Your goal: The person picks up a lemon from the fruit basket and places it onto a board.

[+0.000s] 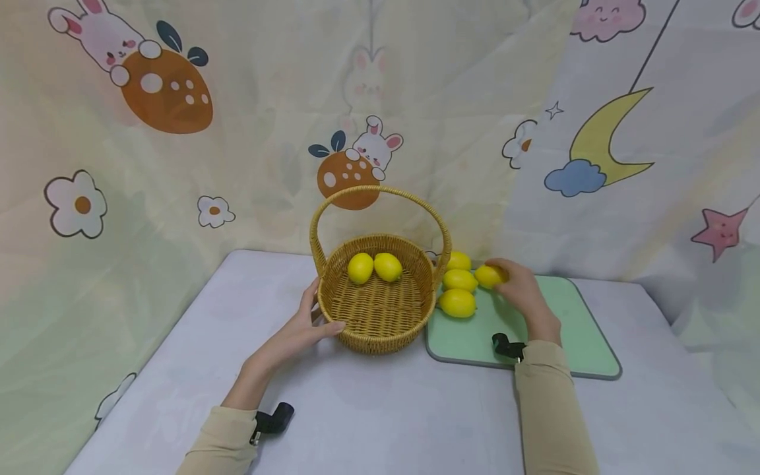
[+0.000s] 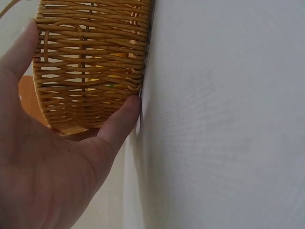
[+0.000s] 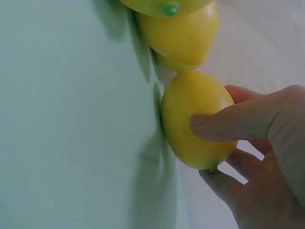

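My right hand [image 1: 522,290] pinches a yellow lemon [image 3: 198,119] between thumb and fingers, low over the pale green board [image 1: 558,310]. Three more lemons [image 1: 458,303] lie in a row on the board's left part, next to the basket. The round wicker basket [image 1: 380,343] with its tall arched handle stands upright on the table, overlapping the board's left edge in the head view. Inside, two lemons [image 1: 360,268] lie side by side toward the back. Spread against the basket's left side is my left hand [image 1: 297,333], its thumb near the rim and a fingertip low by the base.
A white-covered table [image 1: 380,415] extends in front of the basket and to both sides. Behind it hangs a curtain [image 1: 267,152] printed with rabbits, flowers and a moon. Each wrist carries a small black camera [image 1: 276,418].
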{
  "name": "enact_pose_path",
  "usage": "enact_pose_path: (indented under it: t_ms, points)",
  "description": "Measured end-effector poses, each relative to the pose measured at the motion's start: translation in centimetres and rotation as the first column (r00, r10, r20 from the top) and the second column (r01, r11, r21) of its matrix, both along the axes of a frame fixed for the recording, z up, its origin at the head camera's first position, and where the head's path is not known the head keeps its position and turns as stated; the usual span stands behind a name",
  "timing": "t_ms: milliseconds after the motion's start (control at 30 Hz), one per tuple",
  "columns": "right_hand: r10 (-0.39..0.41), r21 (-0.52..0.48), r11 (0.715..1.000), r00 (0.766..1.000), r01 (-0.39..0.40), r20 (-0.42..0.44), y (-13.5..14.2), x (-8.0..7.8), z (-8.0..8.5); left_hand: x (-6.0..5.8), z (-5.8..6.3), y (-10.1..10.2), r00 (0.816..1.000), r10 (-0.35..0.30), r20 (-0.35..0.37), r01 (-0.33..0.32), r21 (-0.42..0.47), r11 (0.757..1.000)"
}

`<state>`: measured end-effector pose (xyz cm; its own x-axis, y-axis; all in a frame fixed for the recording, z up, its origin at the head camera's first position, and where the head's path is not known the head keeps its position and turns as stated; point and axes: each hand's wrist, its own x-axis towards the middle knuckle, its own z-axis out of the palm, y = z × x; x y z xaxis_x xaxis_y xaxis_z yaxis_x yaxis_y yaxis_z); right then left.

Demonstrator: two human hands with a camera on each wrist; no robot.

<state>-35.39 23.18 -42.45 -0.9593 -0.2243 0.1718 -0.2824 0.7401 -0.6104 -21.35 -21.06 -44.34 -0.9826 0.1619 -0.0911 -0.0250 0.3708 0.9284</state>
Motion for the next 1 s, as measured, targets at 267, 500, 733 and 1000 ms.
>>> enact_pose_path:
  t_ms: [267, 500, 733, 1000]
  points:
    - [0.007, -0.048, 0.999, 0.999, -0.009, -0.047, -0.42, -0.38, -0.47, 0.13, 0.32, 0.2, 1.0, 0.011, 0.022, -0.011, -0.006, 1.0]
    - [0.002, -0.059, 0.998, 1.0, -0.004, -0.028, -0.43, -0.7, -0.76, 0.12, 0.25, 0.11, 1.0, 0.014, 0.02, -0.014, -0.007, 1.0]
    - [0.013, -0.088, 0.996, 1.0, -0.014, -0.008, -0.66, -0.7, -0.68, -0.07, 0.03, -0.04, 1.0, 0.012, 0.015, -0.012, -0.002, 1.0]
    - [0.027, -0.08, 0.996, 1.0, -0.026, 0.013, -0.59, -0.2, -0.02, -0.04, 0.05, -0.03, 1.0, 0.006, 0.005, -0.006, 0.0, 1.0]
